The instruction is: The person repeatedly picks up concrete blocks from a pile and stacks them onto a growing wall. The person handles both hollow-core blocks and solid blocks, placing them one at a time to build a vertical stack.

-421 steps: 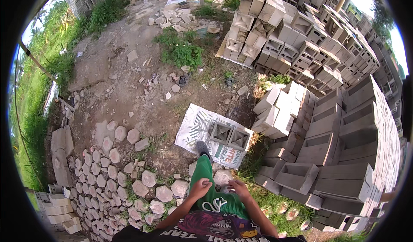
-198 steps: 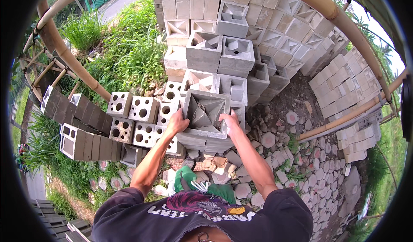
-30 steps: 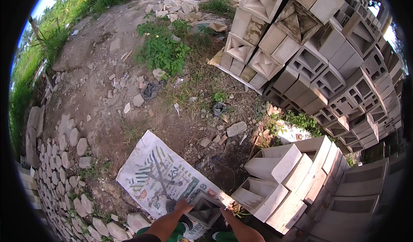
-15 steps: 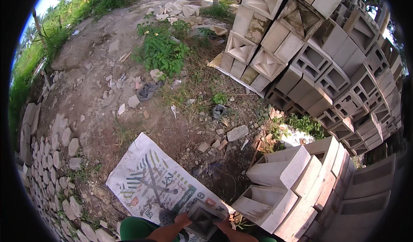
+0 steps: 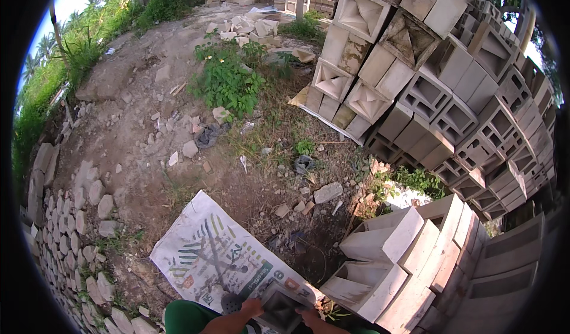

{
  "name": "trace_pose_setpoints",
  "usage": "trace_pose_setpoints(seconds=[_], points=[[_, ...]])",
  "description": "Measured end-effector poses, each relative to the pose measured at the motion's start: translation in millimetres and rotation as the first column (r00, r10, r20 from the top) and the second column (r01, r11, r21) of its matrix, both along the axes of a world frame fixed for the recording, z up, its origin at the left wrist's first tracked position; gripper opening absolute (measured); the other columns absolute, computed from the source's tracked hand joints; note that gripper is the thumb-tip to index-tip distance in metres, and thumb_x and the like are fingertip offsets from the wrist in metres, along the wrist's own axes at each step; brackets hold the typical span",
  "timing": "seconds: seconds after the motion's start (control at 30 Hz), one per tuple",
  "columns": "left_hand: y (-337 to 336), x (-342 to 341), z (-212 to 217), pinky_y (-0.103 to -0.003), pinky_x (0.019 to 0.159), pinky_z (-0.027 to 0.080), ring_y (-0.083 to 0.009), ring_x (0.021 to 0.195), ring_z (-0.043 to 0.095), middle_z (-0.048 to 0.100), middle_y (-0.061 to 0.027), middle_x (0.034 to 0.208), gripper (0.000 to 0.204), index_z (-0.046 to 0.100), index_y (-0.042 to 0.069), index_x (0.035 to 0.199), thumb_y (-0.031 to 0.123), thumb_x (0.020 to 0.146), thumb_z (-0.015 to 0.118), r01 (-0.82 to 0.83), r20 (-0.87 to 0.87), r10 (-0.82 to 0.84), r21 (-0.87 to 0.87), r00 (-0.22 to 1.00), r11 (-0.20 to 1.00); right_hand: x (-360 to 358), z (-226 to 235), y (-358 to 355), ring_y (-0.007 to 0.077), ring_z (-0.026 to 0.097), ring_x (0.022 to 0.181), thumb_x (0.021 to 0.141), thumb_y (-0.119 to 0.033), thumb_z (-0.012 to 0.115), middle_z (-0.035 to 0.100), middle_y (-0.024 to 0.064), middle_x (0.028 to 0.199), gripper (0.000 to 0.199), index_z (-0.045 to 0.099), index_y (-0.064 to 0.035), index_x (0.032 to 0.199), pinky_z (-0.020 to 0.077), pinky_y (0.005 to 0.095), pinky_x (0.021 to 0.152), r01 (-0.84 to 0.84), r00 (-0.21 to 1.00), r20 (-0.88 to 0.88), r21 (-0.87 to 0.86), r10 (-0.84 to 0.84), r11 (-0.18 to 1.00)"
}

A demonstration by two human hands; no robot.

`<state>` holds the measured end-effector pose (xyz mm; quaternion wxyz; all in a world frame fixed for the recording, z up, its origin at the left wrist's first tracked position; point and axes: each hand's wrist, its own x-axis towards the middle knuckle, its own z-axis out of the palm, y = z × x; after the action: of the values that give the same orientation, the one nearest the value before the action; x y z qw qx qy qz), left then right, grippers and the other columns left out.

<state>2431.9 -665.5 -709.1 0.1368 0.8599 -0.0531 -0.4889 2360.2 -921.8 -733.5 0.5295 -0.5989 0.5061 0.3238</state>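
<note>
My left hand (image 5: 253, 307) is closed on the left side of a grey concrete ventilation block (image 5: 279, 311). My right hand (image 5: 309, 317) grips the same block by its right side. The block has a square frame with a recessed, slanted inner face, and its lower part runs out of the picture. It is held low in front of me, over the near end of a white printed sack (image 5: 208, 245) spread on the ground. A grey clog with holes (image 5: 232, 302) shows on the sack beside my left hand.
Pale concrete blocks (image 5: 392, 233) are stacked close on my right. A taller stack of patterned blocks (image 5: 409, 40) stands beyond. Paving stones (image 5: 80, 221) line the left side. Stony dirt holds rubble (image 5: 328, 192), a leafy plant (image 5: 228, 84) and a heap of broken pieces (image 5: 252, 28).
The head view has tilted slightly, so the ground and sack sit a little lower in the picture. Both hands still hold the block, in almost the same place.
</note>
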Motion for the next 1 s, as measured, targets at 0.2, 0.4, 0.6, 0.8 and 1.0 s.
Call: trace_pose_setpoints(seconds=[0.2, 0.4, 0.6, 0.8, 1.0], points=[[8, -6, 78, -0.049, 0.081, 0.05, -0.0381, 0.094, 0.063, 0.065, -0.0214, 0.099, 0.05, 0.057, 0.001, 0.111, 0.037, 0.076, 0.059, 0.006, 0.035, -0.004, -0.057, 0.999, 0.998, 11, 109, 6, 0.0233, 0.06, 0.076, 0.063, -0.017, 0.085, 0.063, 0.006, 0.088, 0.07, 0.048, -0.0071, 0.122, 0.0512, 0.038, 0.068, 0.105, 0.984, 0.148, -0.036, -0.098, 0.994], [39, -32, 266, -0.049, 0.076, 0.051, -0.0401, 0.089, 0.063, 0.065, -0.0233, 0.093, 0.051, 0.056, -0.001, 0.108, 0.039, 0.076, 0.06, -0.075, 0.06, 0.081, -0.095, 0.995, 0.993, 32, 358, 9, 0.0222, 0.059, 0.095, 0.076, -0.028, 0.075, 0.064, 0.0104, 0.102, 0.058, 0.051, -0.0045, 0.124, 0.048, 0.0333, 0.083, -0.351, 0.898, 0.213, -0.175, 0.384, 0.92], [64, -63, 558, -0.05, 0.082, 0.045, -0.038, 0.094, 0.061, 0.063, -0.026, 0.096, 0.044, 0.061, 0.006, 0.112, 0.039, 0.084, 0.059, -0.196, 0.209, 0.245, -0.232, 0.947, 0.953, 6, 597, 12, 0.019, 0.053, 0.11, 0.095, -0.052, 0.041, 0.06, 0.0105, 0.118, 0.064, 0.044, -0.002, 0.135, 0.0417, 0.0299, 0.095, -0.13, 0.764, 0.645, 0.152, 0.001, 0.98], [81, -105, 624, -0.048, 0.082, 0.047, -0.0404, 0.097, 0.059, 0.063, -0.0231, 0.102, 0.047, 0.054, 0.004, 0.119, 0.029, 0.08, 0.062, -0.377, 0.304, 0.493, -0.368, 0.815, 0.85, 26, 670, 60, 0.0193, 0.051, 0.113, 0.095, -0.057, 0.03, 0.056, 0.0096, 0.124, 0.07, 0.043, -0.0021, 0.136, 0.039, 0.0302, 0.098, -0.138, 0.826, 0.563, 0.251, -0.028, 0.958], [133, -121, 649, -0.05, 0.085, 0.045, -0.0383, 0.101, 0.059, 0.061, -0.0269, 0.106, 0.049, 0.057, 0.004, 0.118, 0.038, 0.082, 0.062, -0.184, 0.554, 0.355, -0.341, 0.753, 0.922, 43, 692, 100, 0.0195, 0.05, 0.115, 0.095, -0.062, 0.019, 0.053, 0.0087, 0.129, 0.077, 0.041, -0.0022, 0.138, 0.0363, 0.0304, 0.102, -0.222, 0.807, 0.59, 0.34, -0.024, 0.914]])
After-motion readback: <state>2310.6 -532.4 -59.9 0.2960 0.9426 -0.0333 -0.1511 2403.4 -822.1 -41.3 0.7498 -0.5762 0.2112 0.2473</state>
